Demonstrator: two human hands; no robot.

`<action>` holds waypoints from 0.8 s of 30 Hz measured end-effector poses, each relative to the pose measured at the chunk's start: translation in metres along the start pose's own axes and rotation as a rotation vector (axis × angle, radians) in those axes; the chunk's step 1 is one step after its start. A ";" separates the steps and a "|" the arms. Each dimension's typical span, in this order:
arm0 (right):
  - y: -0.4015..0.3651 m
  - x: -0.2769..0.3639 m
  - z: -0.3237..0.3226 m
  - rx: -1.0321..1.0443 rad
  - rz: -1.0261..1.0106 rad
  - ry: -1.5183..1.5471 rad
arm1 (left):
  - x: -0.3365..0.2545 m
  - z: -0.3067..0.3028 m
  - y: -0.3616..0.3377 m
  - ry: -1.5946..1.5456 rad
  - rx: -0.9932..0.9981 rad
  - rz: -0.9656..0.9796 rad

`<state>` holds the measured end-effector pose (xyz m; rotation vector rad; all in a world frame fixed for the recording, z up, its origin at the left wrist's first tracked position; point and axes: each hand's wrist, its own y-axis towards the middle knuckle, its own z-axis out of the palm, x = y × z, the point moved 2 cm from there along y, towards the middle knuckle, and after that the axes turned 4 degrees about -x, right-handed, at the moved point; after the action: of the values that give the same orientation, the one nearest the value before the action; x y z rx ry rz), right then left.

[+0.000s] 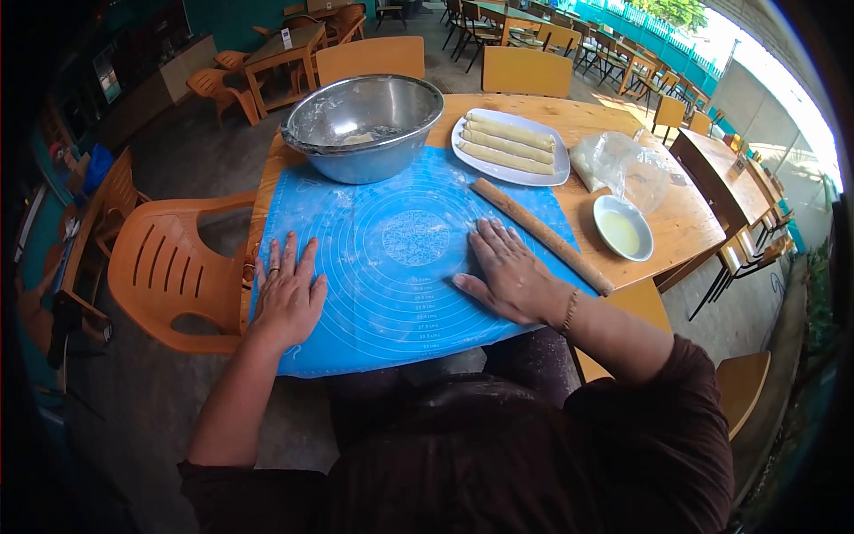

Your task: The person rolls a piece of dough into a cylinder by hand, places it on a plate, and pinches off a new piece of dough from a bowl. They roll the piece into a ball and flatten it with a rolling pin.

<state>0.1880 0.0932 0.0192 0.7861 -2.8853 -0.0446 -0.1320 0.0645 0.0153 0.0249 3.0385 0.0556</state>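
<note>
My left hand (289, 296) lies flat with fingers apart on the left part of a blue baking mat (374, 311) printed with white circles. On the mat's right part rests my right hand (511, 274), also flat and holding nothing. Just beyond it a wooden rolling pin (543, 237) lies slantwise across the mat's right edge. White flour dusts the mat. At the far left of the mat stands a steel mixing bowl (365, 160) with floury remains inside. A white plate (467, 158) bears several pale dough rolls (507, 147) side by side.
A small white bowl (623, 228) of pale yellowish liquid stands right of the rolling pin. Behind it a clear plastic bag (618, 165) with white contents lies on the wooden table (680, 227). An orange chair (173, 267) is close at the left; yellow-backed chairs (527, 71) stand across the table.
</note>
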 end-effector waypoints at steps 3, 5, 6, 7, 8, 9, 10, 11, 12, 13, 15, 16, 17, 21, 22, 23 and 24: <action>-0.023 -0.006 0.008 -0.079 -0.024 0.046 | -0.001 0.000 0.000 -0.005 -0.005 0.001; -0.025 -0.004 0.009 -0.140 -0.017 -0.001 | 0.000 0.002 0.000 -0.006 -0.007 0.004; -0.019 -0.001 0.012 -0.142 -0.014 -0.003 | 0.000 0.002 0.000 -0.005 -0.018 0.004; -0.009 0.004 0.019 -0.163 -0.062 0.009 | -0.001 0.002 0.000 -0.005 -0.021 0.002; 0.003 0.011 0.024 -0.185 -0.115 0.023 | -0.001 0.001 0.000 -0.010 -0.024 0.007; 0.015 0.024 0.026 -0.184 -0.156 0.047 | -0.001 0.001 -0.001 -0.015 -0.028 0.009; 0.028 0.037 0.030 -0.185 -0.170 0.047 | 0.000 0.001 -0.001 -0.014 -0.033 -0.004; 0.041 0.051 0.034 -0.178 -0.247 0.063 | 0.001 0.002 -0.001 -0.009 -0.037 0.001; 0.054 0.064 0.038 -0.171 -0.323 0.079 | 0.002 0.004 -0.001 -0.003 -0.040 0.006; 0.067 0.075 0.043 -0.175 -0.336 0.081 | 0.004 0.006 -0.001 0.001 -0.046 -0.006; 0.092 0.097 0.050 -0.134 -0.511 0.109 | 0.009 0.008 0.001 -0.117 -0.090 0.018; 0.103 0.104 0.050 -0.138 -0.524 0.112 | 0.011 0.009 0.001 -0.110 -0.096 0.007; 0.114 0.108 0.048 -0.179 -0.497 0.095 | 0.011 0.010 0.001 -0.152 -0.116 0.017; 0.157 0.111 0.043 -0.180 -0.331 0.046 | 0.010 0.010 0.002 -0.202 -0.133 0.009; 0.161 0.111 0.044 -0.121 -0.223 0.053 | 0.010 0.010 0.002 -0.201 -0.128 0.019; 0.160 0.113 0.045 -0.124 -0.220 0.045 | 0.010 0.011 0.002 -0.202 -0.125 0.024; 0.159 0.112 0.049 -0.124 -0.216 0.045 | 0.010 0.011 0.002 -0.214 -0.132 0.028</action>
<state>0.0057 0.1734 -0.0027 1.0553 -2.7131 -0.2241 -0.1411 0.0672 0.0033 0.0595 2.8141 0.2392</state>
